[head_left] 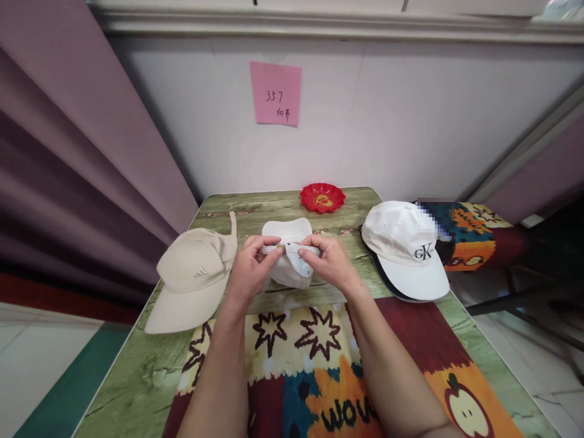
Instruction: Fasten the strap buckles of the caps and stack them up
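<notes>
A white baseball cap point(292, 272) is between my hands near the middle of the table, its brim pointing away from me and its back strap toward me. My left hand point(252, 263) pinches the strap near its small buckle, thumb and forefinger pressed together. On the other side, my right hand point(331, 260) grips the strap's other part between thumb and fingers. A beige cap point(194, 267) lies to the left with its strap end sticking up. To the right, a white cap with black letters point(404, 243) rests on top of a dark cap point(385, 281).
A red scalloped dish point(322, 198) stands at the table's back edge. The green wood-patterned table point(123, 371) carries a colourful printed cloth point(314, 371) at the front. A pink note point(275, 94) is on the wall behind. Beside the table at right is a stool with a patterned cover point(483, 243).
</notes>
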`<move>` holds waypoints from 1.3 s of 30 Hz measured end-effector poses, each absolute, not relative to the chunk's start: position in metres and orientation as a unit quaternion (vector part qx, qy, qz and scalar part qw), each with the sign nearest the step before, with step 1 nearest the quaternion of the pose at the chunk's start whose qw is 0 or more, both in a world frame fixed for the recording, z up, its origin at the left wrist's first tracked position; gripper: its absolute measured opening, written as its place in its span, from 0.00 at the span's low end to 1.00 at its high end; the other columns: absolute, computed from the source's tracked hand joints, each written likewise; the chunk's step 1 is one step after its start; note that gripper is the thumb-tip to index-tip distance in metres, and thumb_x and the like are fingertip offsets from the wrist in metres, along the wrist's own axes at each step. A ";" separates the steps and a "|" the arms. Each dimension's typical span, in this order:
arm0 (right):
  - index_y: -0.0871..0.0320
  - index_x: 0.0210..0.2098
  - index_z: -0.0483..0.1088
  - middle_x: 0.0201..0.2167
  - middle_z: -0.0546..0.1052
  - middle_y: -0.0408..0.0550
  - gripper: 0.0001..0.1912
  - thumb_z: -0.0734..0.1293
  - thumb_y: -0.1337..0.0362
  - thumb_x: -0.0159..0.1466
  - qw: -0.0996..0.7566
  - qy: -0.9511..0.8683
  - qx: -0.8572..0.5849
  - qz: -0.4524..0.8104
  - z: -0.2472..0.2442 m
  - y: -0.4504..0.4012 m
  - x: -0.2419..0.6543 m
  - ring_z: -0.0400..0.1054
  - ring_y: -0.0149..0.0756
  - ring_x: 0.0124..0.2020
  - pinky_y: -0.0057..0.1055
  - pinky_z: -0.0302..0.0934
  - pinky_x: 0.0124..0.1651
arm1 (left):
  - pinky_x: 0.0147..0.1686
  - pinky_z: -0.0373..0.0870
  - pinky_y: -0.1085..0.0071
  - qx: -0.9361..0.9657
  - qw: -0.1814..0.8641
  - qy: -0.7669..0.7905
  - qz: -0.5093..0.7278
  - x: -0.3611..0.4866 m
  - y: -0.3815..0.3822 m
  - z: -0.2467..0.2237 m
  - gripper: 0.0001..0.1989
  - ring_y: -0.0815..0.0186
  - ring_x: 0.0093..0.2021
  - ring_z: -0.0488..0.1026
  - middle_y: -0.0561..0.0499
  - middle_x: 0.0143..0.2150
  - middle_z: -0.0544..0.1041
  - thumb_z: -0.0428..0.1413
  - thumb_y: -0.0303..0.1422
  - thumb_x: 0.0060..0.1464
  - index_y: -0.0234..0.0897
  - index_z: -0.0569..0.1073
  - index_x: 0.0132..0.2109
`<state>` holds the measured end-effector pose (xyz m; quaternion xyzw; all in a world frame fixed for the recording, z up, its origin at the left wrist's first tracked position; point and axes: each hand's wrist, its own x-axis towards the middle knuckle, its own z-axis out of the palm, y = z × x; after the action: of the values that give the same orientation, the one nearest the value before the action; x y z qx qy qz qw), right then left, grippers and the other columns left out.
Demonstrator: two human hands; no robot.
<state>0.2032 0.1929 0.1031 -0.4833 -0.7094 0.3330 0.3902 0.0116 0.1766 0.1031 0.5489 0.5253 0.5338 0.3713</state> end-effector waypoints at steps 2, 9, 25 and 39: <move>0.57 0.30 0.74 0.25 0.74 0.40 0.07 0.66 0.62 0.60 0.390 -0.711 -0.481 0.334 0.103 0.193 0.203 0.61 0.29 0.25 0.26 0.52 0.31 | 0.30 0.67 0.74 0.586 0.339 0.526 0.514 0.008 0.177 0.104 0.12 0.66 0.35 0.71 0.45 0.50 0.74 0.66 0.36 0.45 0.40 0.82 0.40; 0.57 0.30 0.74 0.26 0.75 0.40 0.06 0.66 0.62 0.59 0.390 -0.707 -0.470 0.357 0.102 0.193 0.203 0.62 0.30 0.26 0.26 0.54 0.32 | 0.20 0.63 0.75 0.557 0.479 0.507 0.451 0.002 0.172 0.109 0.16 0.69 0.22 0.67 0.50 0.30 0.74 0.65 0.38 0.47 0.39 0.81 0.44; 0.58 0.30 0.75 0.27 0.76 0.42 0.08 0.67 0.60 0.60 0.391 -0.701 -0.465 0.374 0.104 0.192 0.203 0.62 0.30 0.26 0.26 0.54 0.31 | 0.17 0.57 0.77 0.541 0.540 0.479 0.432 -0.008 0.172 0.106 0.12 0.72 0.19 0.60 0.55 0.21 0.67 0.66 0.39 0.47 0.37 0.78 0.36; 0.58 0.30 0.75 0.27 0.76 0.42 0.08 0.67 0.60 0.60 0.384 -0.706 -0.457 0.381 0.103 0.192 0.205 0.62 0.29 0.25 0.26 0.53 0.30 | 0.20 0.59 0.76 0.523 0.541 0.490 0.440 -0.006 0.173 0.106 0.12 0.70 0.22 0.65 0.52 0.24 0.73 0.68 0.39 0.42 0.37 0.79 0.33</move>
<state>0.2046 0.1923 0.1034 -0.4568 -0.7060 0.3809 0.3843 -0.0059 0.1732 0.1056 0.5234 0.4897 0.4400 0.5409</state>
